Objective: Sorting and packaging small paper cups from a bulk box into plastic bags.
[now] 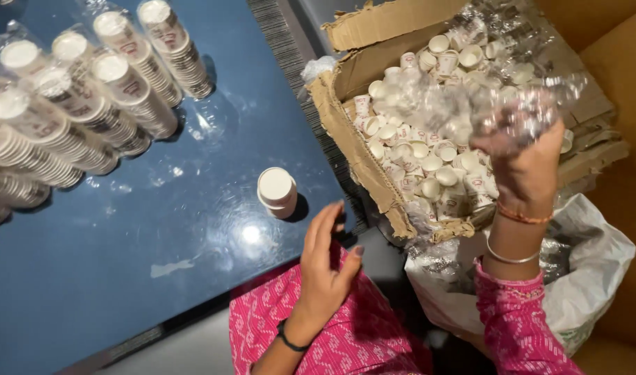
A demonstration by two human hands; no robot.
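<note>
Leftmost, on the blue table [158, 278], lie about eight long sleeves of stacked paper cups [68, 104], wrapped in clear plastic; the edge of the frame cuts some off, so the count is rough. One short stack of white cups [277, 192] stands alone, upside down, just beyond the fingertips of the left hand [326, 267], apart from them. That hand is released, fingers loosely spread, touching nothing. Farther right, a single torn cardboard box [359, 149] holds loose small cups [429, 156], too many to count. Above them the right hand [526, 170] is clenched on one crumpled clear plastic wrapper [512, 111]. Under that wrist sits one white plastic bag [596, 271].
</note>
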